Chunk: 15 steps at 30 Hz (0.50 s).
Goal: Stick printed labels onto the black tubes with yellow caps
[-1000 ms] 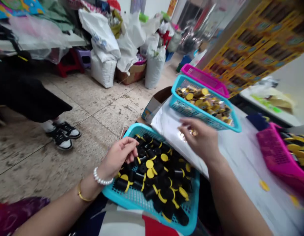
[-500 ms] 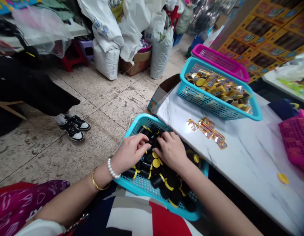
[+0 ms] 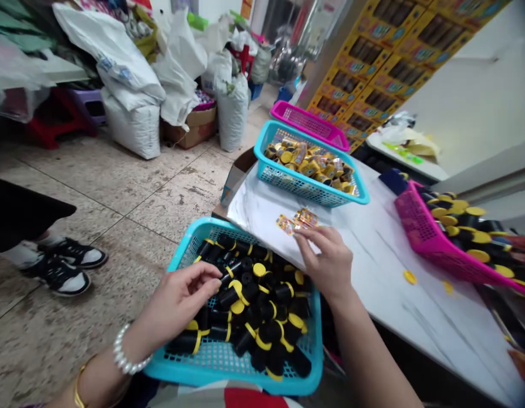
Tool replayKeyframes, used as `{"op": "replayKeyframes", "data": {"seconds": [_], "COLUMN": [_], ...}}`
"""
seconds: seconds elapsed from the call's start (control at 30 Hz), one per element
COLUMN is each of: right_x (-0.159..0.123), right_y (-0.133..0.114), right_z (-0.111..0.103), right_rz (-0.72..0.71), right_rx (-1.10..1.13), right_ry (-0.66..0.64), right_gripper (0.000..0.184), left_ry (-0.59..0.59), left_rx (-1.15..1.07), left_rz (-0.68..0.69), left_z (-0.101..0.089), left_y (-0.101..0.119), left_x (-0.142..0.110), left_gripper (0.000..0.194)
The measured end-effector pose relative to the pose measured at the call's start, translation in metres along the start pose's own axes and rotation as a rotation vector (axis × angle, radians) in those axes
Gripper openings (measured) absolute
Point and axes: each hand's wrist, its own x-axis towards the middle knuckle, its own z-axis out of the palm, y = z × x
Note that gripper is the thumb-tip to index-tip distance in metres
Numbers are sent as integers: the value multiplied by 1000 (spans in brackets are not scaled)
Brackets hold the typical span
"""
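Observation:
A turquoise basket (image 3: pixel 181 362) on my lap holds several black bottles with yellow caps (image 3: pixel 254 306). My left hand (image 3: pixel 177 300) hovers over its left side, fingers curled and pinched at a black bottle. My right hand (image 3: pixel 328 263) is at the near edge of the white marble table (image 3: pixel 385 306). Its fingers are bent just short of a small pile of gold foil sachets (image 3: pixel 297 220), and what it holds, if anything, is hidden.
On the table stand a second turquoise basket (image 3: pixel 313 195) of wrapped gold items, an empty pink basket (image 3: pixel 308 122) behind it and a pink basket (image 3: pixel 427 241) of capped bottles at right. Loose yellow caps (image 3: pixel 410 276) lie nearby. Another person's black shoes (image 3: pixel 62 266) are at left, with white sacks (image 3: pixel 130 122) beyond.
My right hand left the bottle basket and moved up to the table edge near the sachets. My left hand drew back slightly. The view swung right, showing the pink basket of bottles.

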Motion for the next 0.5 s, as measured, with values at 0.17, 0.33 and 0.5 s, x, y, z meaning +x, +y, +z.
{"op": "replayKeyframes", "data": {"seconds": [0.17,0.33,0.5], "right_x": [19,25,28], "right_y": [49,38,24], "right_z": [22,30,30], "right_rz": [95,21,52], "right_rx": [-91,-99,-82], "right_ry": [-60,-119,-141], "right_gripper": [23,16,9], "left_ry": [-75,-38,39], "left_rx": [-186,-216,-271], "left_rz": [-77,-93,-153], "left_z": [13,22,27], "left_y": [11,10,-11], "left_x": [5,10,10], "left_gripper": [27,33,51]}}
